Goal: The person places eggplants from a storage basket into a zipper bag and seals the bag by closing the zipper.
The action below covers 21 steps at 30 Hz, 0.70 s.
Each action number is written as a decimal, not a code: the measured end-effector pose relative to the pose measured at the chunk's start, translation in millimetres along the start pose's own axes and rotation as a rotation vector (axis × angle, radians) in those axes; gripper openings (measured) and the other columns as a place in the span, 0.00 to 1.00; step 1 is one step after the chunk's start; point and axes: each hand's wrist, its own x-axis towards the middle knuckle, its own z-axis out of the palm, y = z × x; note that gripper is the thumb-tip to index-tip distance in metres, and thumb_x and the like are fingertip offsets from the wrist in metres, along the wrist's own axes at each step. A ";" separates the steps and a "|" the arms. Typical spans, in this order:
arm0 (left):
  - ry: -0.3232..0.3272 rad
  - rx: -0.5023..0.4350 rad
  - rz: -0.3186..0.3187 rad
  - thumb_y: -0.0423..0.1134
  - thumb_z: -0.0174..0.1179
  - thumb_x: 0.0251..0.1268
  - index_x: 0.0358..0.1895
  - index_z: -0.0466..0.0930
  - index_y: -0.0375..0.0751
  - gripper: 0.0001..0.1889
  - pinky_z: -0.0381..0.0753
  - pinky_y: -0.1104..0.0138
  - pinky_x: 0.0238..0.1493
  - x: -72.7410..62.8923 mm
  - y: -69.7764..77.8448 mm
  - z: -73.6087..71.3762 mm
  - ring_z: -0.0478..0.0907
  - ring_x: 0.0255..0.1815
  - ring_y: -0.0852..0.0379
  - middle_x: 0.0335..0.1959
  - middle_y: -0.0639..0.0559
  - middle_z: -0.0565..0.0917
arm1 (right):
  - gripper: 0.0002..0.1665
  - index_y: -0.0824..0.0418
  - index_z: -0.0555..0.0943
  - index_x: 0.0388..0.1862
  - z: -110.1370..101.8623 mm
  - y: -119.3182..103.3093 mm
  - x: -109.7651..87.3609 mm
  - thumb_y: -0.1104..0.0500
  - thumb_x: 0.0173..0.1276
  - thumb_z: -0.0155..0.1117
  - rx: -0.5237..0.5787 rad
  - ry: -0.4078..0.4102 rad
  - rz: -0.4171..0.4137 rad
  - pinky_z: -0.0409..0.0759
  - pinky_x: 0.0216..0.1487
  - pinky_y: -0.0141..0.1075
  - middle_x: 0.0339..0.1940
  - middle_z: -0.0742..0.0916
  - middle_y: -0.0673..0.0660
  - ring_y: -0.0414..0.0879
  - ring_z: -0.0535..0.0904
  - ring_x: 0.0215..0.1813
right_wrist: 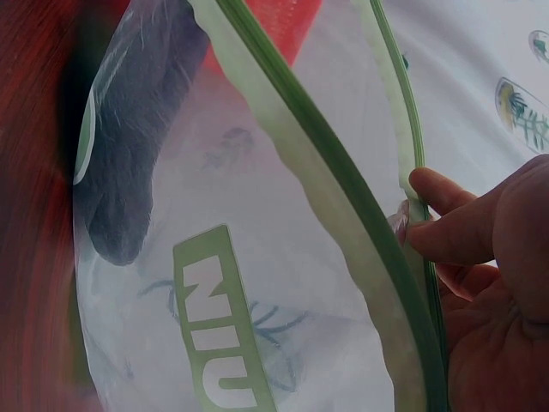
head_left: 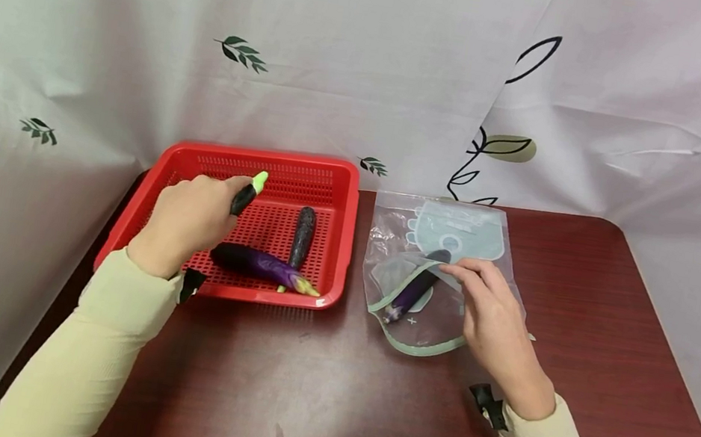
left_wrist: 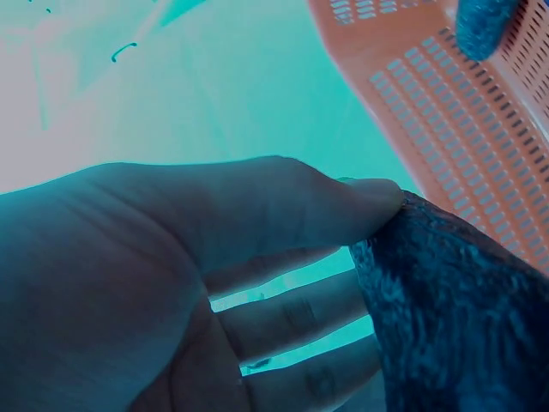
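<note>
My left hand (head_left: 190,217) is over the red basket and pinches a dark eggplant (head_left: 244,199) with a bright green tip. In the left wrist view that eggplant (left_wrist: 459,309) shows a wrinkled dark skin between thumb and fingers. Below it in the basket lie a purple eggplant (head_left: 262,266) with a pale end and a slim dark eggplant (head_left: 302,238). My right hand (head_left: 498,324) pinches the green-edged rim of a clear zip bag (head_left: 391,217), whose mouth gapes toward me. Inside the bag lies one eggplant (head_left: 416,289), also seen through the plastic in the right wrist view.
The red basket (head_left: 238,154) with slotted walls stands at the left on the dark brown table (head_left: 613,326). Behind and beside the table hangs a white curtain (head_left: 347,59) with leaf prints. The bag lies right of the basket.
</note>
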 end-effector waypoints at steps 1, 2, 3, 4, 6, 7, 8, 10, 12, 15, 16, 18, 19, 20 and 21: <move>0.005 0.003 0.004 0.31 0.59 0.62 0.67 0.73 0.40 0.27 0.73 0.56 0.14 -1.0 1.8 -0.2 0.74 0.18 0.45 0.29 0.38 0.82 | 0.28 0.65 0.83 0.53 0.0 0.0 0.0 0.85 0.57 0.61 -0.001 -0.002 0.003 0.75 0.51 0.37 0.49 0.82 0.59 0.51 0.78 0.52; 0.007 0.004 0.007 0.31 0.59 0.62 0.67 0.73 0.40 0.27 0.73 0.56 0.14 -2.0 3.7 -0.4 0.74 0.18 0.45 0.29 0.38 0.82 | 0.28 0.65 0.83 0.53 -0.1 -0.1 0.0 0.85 0.58 0.60 -0.002 -0.004 0.005 0.75 0.51 0.37 0.49 0.82 0.59 0.51 0.78 0.52; 0.011 0.007 0.010 0.31 0.60 0.62 0.68 0.73 0.40 0.28 0.73 0.56 0.14 -2.9 5.5 -0.6 0.74 0.18 0.45 0.29 0.38 0.82 | 0.28 0.65 0.83 0.53 -0.1 -0.2 0.0 0.85 0.58 0.60 -0.002 -0.005 0.006 0.75 0.51 0.37 0.49 0.82 0.59 0.51 0.78 0.52; 0.015 0.011 0.014 0.31 0.60 0.62 0.68 0.73 0.41 0.28 0.73 0.56 0.14 -3.8 7.1 -0.9 0.74 0.17 0.45 0.29 0.39 0.82 | 0.28 0.65 0.83 0.53 -0.1 -0.3 0.0 0.85 0.58 0.60 -0.003 -0.006 0.007 0.75 0.51 0.37 0.49 0.82 0.59 0.51 0.78 0.52; 0.023 0.015 0.024 0.31 0.60 0.62 0.68 0.72 0.41 0.28 0.73 0.56 0.14 -5.6 10.2 -1.4 0.73 0.17 0.46 0.27 0.40 0.82 | 0.27 0.65 0.83 0.53 -0.3 -0.3 0.2 0.85 0.58 0.60 -0.004 -0.007 0.009 0.75 0.51 0.38 0.49 0.82 0.60 0.51 0.78 0.52; 0.025 0.015 0.029 0.31 0.60 0.61 0.68 0.72 0.41 0.29 0.73 0.56 0.13 -6.6 11.8 -1.6 0.73 0.16 0.46 0.26 0.41 0.81 | 0.27 0.66 0.83 0.53 -0.6 -0.3 0.3 0.85 0.58 0.60 -0.005 -0.007 0.010 0.75 0.51 0.38 0.49 0.82 0.60 0.51 0.78 0.52; 0.025 0.015 0.031 0.30 0.60 0.61 0.68 0.72 0.41 0.29 0.72 0.57 0.13 -7.5 13.2 -1.8 0.73 0.16 0.46 0.25 0.41 0.81 | 0.27 0.66 0.83 0.53 -0.6 -0.3 0.4 0.85 0.58 0.60 -0.005 -0.006 0.009 0.75 0.51 0.38 0.49 0.82 0.60 0.51 0.78 0.52; 0.032 0.016 0.041 0.30 0.59 0.61 0.68 0.72 0.41 0.29 0.72 0.58 0.13 -9.2 15.8 -1.4 0.72 0.15 0.47 0.24 0.42 0.80 | 0.27 0.66 0.83 0.53 -0.8 -0.3 0.7 0.85 0.58 0.60 -0.005 -0.003 0.007 0.75 0.51 0.39 0.49 0.82 0.60 0.51 0.78 0.52; 0.039 0.017 0.051 0.30 0.58 0.60 0.68 0.73 0.40 0.29 0.71 0.58 0.12 -10.7 18.2 -0.7 0.72 0.14 0.48 0.23 0.43 0.80 | 0.28 0.66 0.83 0.53 -0.9 -0.1 0.8 0.85 0.57 0.60 -0.004 0.000 0.005 0.75 0.51 0.39 0.49 0.82 0.60 0.51 0.78 0.52; 0.058 0.023 0.069 0.29 0.59 0.59 0.68 0.73 0.40 0.29 0.71 0.59 0.12 -12.9 20.8 0.9 0.72 0.14 0.48 0.23 0.43 0.79 | 0.28 0.66 0.83 0.53 -1.2 0.1 0.8 0.85 0.57 0.60 -0.007 -0.003 0.008 0.76 0.51 0.39 0.49 0.82 0.60 0.51 0.78 0.52; 0.062 0.023 0.073 0.29 0.59 0.59 0.68 0.73 0.40 0.29 0.71 0.59 0.12 -13.8 21.7 1.2 0.72 0.14 0.48 0.23 0.43 0.79 | 0.28 0.66 0.83 0.53 -1.3 0.2 0.7 0.85 0.57 0.60 -0.007 -0.006 0.010 0.76 0.51 0.39 0.49 0.82 0.60 0.51 0.78 0.52; 0.069 0.024 0.083 0.29 0.60 0.58 0.67 0.73 0.39 0.30 0.71 0.59 0.12 -15.5 23.6 2.0 0.72 0.14 0.49 0.22 0.44 0.79 | 0.28 0.66 0.83 0.54 -1.4 0.4 0.9 0.85 0.58 0.60 -0.008 -0.010 0.012 0.76 0.51 0.40 0.49 0.82 0.60 0.51 0.78 0.52; 0.073 0.024 0.089 0.29 0.61 0.57 0.67 0.74 0.39 0.30 0.71 0.60 0.12 -16.4 24.8 2.3 0.72 0.14 0.49 0.22 0.44 0.79 | 0.27 0.66 0.83 0.54 -1.4 0.5 1.0 0.85 0.58 0.60 -0.009 -0.011 0.012 0.76 0.51 0.40 0.49 0.82 0.60 0.51 0.78 0.52; 0.074 0.023 0.093 0.29 0.61 0.57 0.68 0.73 0.39 0.30 0.71 0.60 0.12 -17.3 26.4 2.5 0.72 0.14 0.49 0.23 0.44 0.79 | 0.27 0.66 0.83 0.54 -1.3 0.5 1.2 0.85 0.58 0.59 -0.009 -0.012 0.012 0.76 0.51 0.40 0.49 0.82 0.60 0.51 0.78 0.52; 0.077 0.025 0.099 0.29 0.62 0.57 0.67 0.74 0.39 0.30 0.72 0.60 0.13 -18.1 28.0 2.9 0.72 0.14 0.49 0.23 0.44 0.80 | 0.27 0.66 0.83 0.54 -1.3 0.6 1.4 0.85 0.58 0.59 -0.009 -0.013 0.011 0.76 0.51 0.40 0.49 0.82 0.60 0.51 0.78 0.52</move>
